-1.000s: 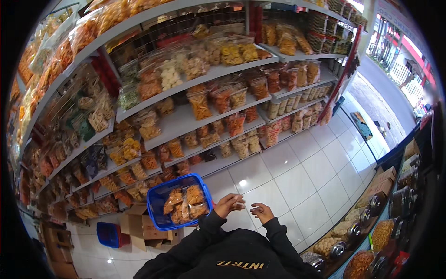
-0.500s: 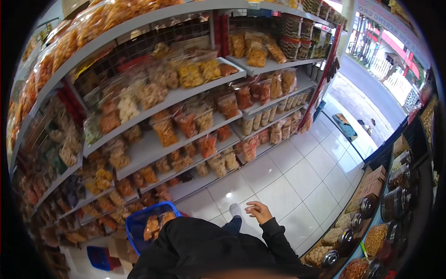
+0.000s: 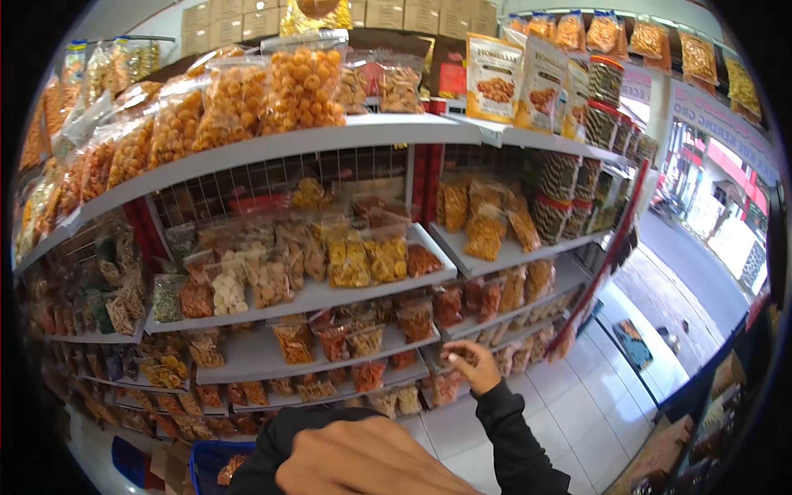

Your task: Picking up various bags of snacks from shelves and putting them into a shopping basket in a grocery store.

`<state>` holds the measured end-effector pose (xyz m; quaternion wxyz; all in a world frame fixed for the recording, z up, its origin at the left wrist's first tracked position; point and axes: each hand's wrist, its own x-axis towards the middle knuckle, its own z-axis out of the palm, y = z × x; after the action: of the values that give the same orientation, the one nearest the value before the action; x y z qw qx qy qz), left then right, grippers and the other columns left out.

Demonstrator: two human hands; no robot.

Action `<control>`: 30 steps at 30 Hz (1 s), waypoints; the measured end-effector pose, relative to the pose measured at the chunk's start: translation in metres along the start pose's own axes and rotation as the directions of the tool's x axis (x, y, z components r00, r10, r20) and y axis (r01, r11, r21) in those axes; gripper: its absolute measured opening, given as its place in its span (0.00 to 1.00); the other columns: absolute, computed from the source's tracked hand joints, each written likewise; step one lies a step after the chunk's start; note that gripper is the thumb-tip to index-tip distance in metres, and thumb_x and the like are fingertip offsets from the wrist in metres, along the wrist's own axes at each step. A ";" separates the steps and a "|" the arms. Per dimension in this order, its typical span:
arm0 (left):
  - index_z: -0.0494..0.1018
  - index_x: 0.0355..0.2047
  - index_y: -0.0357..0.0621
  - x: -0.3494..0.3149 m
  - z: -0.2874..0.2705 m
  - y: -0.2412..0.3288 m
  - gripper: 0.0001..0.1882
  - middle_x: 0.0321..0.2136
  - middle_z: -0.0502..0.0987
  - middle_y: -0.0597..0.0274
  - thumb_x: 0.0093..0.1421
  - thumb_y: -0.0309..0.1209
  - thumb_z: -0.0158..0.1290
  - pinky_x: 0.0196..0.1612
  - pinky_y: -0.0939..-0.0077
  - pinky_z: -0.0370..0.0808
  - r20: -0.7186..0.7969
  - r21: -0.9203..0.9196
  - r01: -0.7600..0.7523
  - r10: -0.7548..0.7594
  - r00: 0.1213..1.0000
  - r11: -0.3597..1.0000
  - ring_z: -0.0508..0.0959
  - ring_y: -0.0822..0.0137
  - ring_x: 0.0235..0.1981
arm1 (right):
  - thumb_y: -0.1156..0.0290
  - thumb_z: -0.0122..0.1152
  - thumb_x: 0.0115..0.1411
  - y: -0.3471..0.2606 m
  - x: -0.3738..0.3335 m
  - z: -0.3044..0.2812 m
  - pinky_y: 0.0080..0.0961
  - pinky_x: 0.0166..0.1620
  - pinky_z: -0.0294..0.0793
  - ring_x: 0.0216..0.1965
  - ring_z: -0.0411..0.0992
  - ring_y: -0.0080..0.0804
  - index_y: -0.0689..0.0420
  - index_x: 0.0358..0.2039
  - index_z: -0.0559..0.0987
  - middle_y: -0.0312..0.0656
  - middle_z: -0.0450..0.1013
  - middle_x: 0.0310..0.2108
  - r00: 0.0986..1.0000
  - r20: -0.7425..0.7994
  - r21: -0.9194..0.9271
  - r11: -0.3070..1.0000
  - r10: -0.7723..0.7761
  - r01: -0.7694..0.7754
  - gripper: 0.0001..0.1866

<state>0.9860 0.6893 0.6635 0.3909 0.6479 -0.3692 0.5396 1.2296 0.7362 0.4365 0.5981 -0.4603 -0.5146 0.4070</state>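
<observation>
My right hand (image 3: pixel 473 368) is raised in front of the lower shelves at centre right, its black sleeve coming up from below. Its fingers are loosely bent and apart, and I see nothing in them. Very near the camera at the bottom, the back of my left hand (image 3: pixel 363 458) looms large; its fingertips are hidden. Beyond it, a blue basket (image 3: pixel 200 474) at lower left has a bag of brown snacks (image 3: pixel 229 469) in it. Behind my right hand, bags of reddish and orange snacks (image 3: pixel 446 388) line the shelves.
Grey shelving (image 3: pixel 330 140) stretches across the view, packed with snack bags; patterned tins (image 3: pixel 605 78) stand at its right end. Cardboard boxes (image 3: pixel 421 18) are stacked high behind. Pale floor tiles (image 3: pixel 569 384) lead to a doorway mat (image 3: pixel 634 344), with a street outside.
The view has tilted up, bringing the top shelf and boxes into sight. My right hand has risen in front of the shelves, and my left hand has come up close to the camera.
</observation>
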 end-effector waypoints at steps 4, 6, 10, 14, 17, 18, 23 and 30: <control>0.73 0.37 0.31 0.020 -0.025 -0.054 0.11 0.24 0.77 0.46 0.61 0.30 0.52 0.24 0.76 0.77 -0.055 0.651 0.056 -0.026 0.998 0.757 0.80 0.61 0.23 | 0.76 0.55 0.59 -0.101 0.088 -0.013 0.20 0.44 0.70 0.38 0.72 0.23 0.64 0.42 0.75 0.39 0.75 0.36 0.939 0.123 -0.061 0.942 -0.322 0.331 0.11; 0.73 0.29 0.31 0.041 -0.045 -0.086 0.11 0.21 0.77 0.59 0.62 0.30 0.51 0.27 0.83 0.73 -0.251 0.892 0.250 -0.046 0.967 0.378 0.78 0.72 0.22 | 0.75 0.55 0.59 -0.149 0.136 -0.013 0.20 0.44 0.70 0.38 0.72 0.23 0.65 0.42 0.75 0.39 0.75 0.35 0.873 0.227 -0.074 0.886 -0.432 0.458 0.11; 0.74 0.29 0.34 0.113 -0.131 -0.189 0.09 0.21 0.76 0.61 0.58 0.30 0.56 0.25 0.83 0.71 -0.330 0.909 0.359 -0.161 0.930 0.213 0.75 0.76 0.22 | 0.72 0.57 0.58 -0.233 0.233 -0.048 0.19 0.41 0.71 0.36 0.71 0.21 0.64 0.40 0.75 0.38 0.75 0.33 0.757 0.235 -0.012 0.777 -0.609 0.629 0.11; 0.73 0.35 0.34 0.169 -0.264 -0.253 0.15 0.30 0.77 0.57 0.56 0.35 0.59 0.31 0.74 0.74 -0.479 0.840 0.533 -0.322 0.817 0.103 0.76 0.70 0.27 | 0.71 0.58 0.56 -0.318 0.344 -0.062 0.19 0.36 0.71 0.31 0.72 0.22 0.63 0.40 0.77 0.39 0.75 0.29 0.581 0.245 -0.164 0.558 -0.776 0.814 0.12; 0.73 0.40 0.34 0.181 -0.361 -0.269 0.19 0.35 0.77 0.55 0.53 0.36 0.61 0.34 0.68 0.75 -0.750 0.536 0.828 -0.358 0.556 0.164 0.76 0.65 0.28 | 0.70 0.59 0.55 -0.345 0.428 -0.035 0.20 0.30 0.70 0.28 0.71 0.22 0.62 0.38 0.77 0.40 0.75 0.27 0.751 0.175 -0.118 0.744 -0.637 0.658 0.12; 0.72 0.43 0.34 0.183 -0.396 -0.269 0.22 0.37 0.77 0.54 0.52 0.36 0.61 0.35 0.68 0.75 -0.846 0.498 0.867 -0.225 0.484 -0.007 0.76 0.64 0.30 | 0.71 0.59 0.55 -0.350 0.458 -0.022 0.20 0.25 0.69 0.25 0.70 0.20 0.61 0.37 0.76 0.39 0.74 0.26 0.756 0.149 -0.153 0.741 -0.637 0.654 0.10; 0.53 0.60 0.37 0.208 -0.472 -0.284 0.46 0.56 0.63 0.36 0.44 0.42 0.62 0.62 0.63 0.60 -0.805 0.586 0.747 -0.117 0.582 -0.313 0.62 0.46 0.59 | 0.70 0.62 0.52 -0.329 0.644 -0.046 0.24 0.16 0.57 0.14 0.62 0.22 0.59 0.32 0.74 0.34 0.65 0.15 0.845 0.144 -0.237 0.811 -0.515 0.535 0.09; 0.36 0.65 0.40 0.175 -0.513 -0.222 0.55 0.59 0.54 0.30 0.46 0.40 0.61 0.62 0.56 0.56 -0.774 0.420 0.781 0.267 0.574 -0.463 0.58 0.45 0.62 | 0.68 0.65 0.51 -0.326 0.585 0.030 0.23 0.19 0.66 0.17 0.68 0.24 0.52 0.35 0.74 0.34 0.68 0.18 0.891 0.379 -0.329 0.864 -0.248 0.380 0.12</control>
<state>1.0006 1.2370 0.8702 -0.0617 0.5086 0.6179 0.5964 1.2853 1.2227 0.8949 0.4588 -0.4065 -0.7459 0.2606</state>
